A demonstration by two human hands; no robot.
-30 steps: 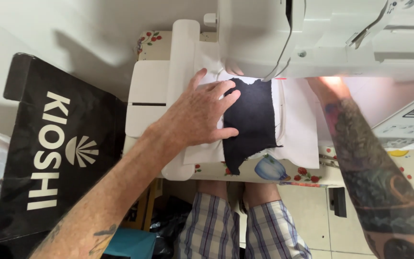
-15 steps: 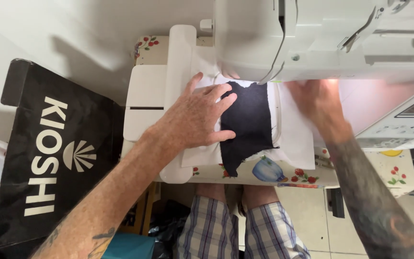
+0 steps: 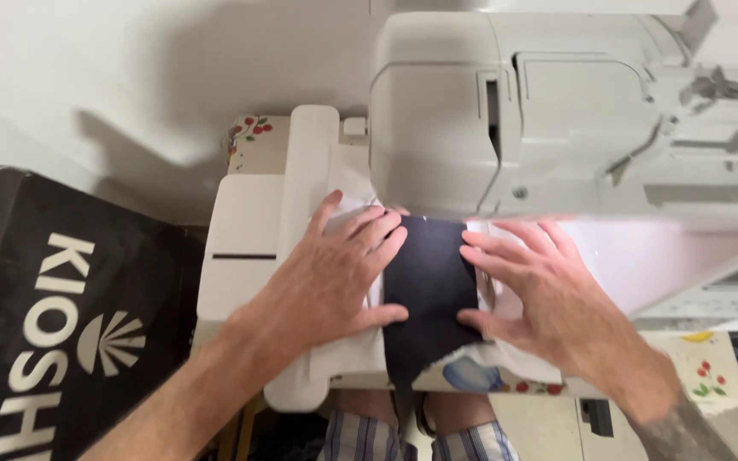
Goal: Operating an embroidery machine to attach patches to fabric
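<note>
Between both hands (image 3: 437, 282), dark fabric strip (image 3: 427, 294) runs toward the person

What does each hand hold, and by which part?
Nothing is gripped: left hand and right hand press flat on the dark fabric piece's side edges.

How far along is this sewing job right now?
Done: the dark fabric piece already lies on white backing under the white sewing machine. In hand: the left hand and right hand press flat on either side of it. Left: no stitching shows on the fabric, so the sewing itself seems not yet started.
</note>
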